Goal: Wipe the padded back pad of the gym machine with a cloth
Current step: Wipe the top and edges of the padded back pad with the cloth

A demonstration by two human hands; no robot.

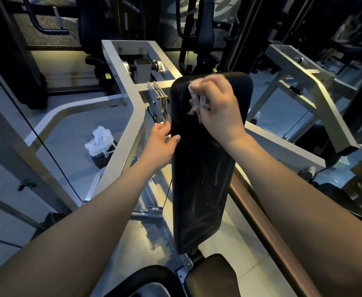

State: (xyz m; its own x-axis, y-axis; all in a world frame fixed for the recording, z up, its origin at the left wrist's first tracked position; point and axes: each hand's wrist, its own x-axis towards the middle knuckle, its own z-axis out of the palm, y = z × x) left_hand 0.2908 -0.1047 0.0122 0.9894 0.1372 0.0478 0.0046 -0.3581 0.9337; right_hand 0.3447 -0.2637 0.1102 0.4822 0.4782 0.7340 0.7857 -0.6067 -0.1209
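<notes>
Two bare forearms (90, 221) reach up from the bottom corners of the view toward the long black padded back pad (203, 179) of the gym machine. It stands in the middle of the scene, tilted away, with its far top end the wider one. Around the back pad runs a silver-grey frame of square metal tubing (132, 116), with beams passing to the left and right of the pad and beyond its top. Pale streaks and small specks show on the pad's lower half. Just below the pad's bottom edge lies a black rounded seat cushion (210, 277). On the grey floor to the left of the pad, past the frame beam, sits a crumpled white plastic bag (99, 140). The right hand (218, 112), slightly blurred, lies on the upper part of the pad near its top edge. The left hand (161, 144) grips the pad's left edge, lower than the right hand. Its thumb lies on the front face and its fingers wrap behind the edge, mostly out of sight. A crumpled pale pinkish cloth (194, 99) is bunched in the right hand's curled fingers and pressed against the pad.
</notes>
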